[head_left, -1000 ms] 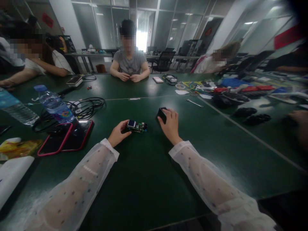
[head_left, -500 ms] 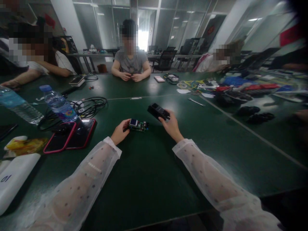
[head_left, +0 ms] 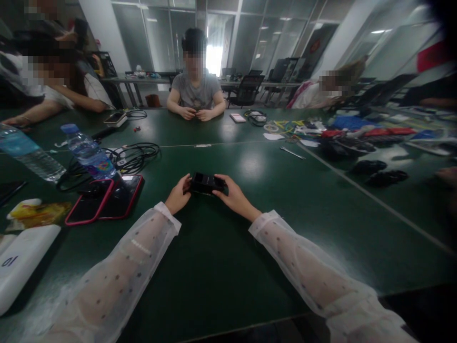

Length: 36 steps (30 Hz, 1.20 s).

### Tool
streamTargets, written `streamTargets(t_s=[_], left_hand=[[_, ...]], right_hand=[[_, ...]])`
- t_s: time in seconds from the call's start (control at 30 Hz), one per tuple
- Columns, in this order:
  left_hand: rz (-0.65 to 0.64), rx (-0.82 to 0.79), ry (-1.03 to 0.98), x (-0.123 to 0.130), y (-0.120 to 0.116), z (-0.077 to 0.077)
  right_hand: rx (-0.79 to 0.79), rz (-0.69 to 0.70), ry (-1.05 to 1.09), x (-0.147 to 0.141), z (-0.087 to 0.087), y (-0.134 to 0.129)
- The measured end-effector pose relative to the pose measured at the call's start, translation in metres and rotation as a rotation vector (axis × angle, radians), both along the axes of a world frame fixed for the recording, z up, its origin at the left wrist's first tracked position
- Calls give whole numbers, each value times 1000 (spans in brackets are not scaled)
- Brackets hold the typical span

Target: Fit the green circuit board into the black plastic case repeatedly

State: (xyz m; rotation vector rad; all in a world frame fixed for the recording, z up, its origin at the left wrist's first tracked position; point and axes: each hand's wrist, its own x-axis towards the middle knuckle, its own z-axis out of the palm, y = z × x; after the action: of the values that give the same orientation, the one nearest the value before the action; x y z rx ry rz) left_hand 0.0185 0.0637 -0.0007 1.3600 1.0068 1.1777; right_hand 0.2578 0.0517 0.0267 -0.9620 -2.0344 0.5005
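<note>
A loose, sheer white fabric sleeve sprinkled with small dark stars (head_left: 117, 281) is being worn on the left arm, and it is being finished at the wrist by a wide, denser white cuff (head_left: 170, 219). Beneath the see-through cloth, a bracelet of small pale beads (head_left: 140, 247) is being worn around the left forearm. The right arm is being covered by a matching sheer white sleeve with scattered dark specks (head_left: 300, 267), which is being gathered into soft folds towards the elbow. By its flared white cuff (head_left: 264, 223), the wrist is being ringed. The bare left hand (head_left: 177, 195) and bare right hand (head_left: 233, 196) are being left uncovered.
</note>
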Motion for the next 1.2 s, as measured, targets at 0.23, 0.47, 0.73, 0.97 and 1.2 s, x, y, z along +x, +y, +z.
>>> streamTargets(t_s=[0.23,0.47,0.73,0.97,1.2], left_hand=[[40,-28,27,-2,1,1],[118,24,259,3,-10,18],[128,45,489,4,-16,26],[115,76,495,2,-10,16],[96,45,459,1,-9,16]], right_hand=[[-102,24,-67,4,-7,3],[-81,109,-25,5,-4,1],[-119,156,49,7,-3,2],[-221,168,101,8,-1,2],[-466,239,240,10,10,2]])
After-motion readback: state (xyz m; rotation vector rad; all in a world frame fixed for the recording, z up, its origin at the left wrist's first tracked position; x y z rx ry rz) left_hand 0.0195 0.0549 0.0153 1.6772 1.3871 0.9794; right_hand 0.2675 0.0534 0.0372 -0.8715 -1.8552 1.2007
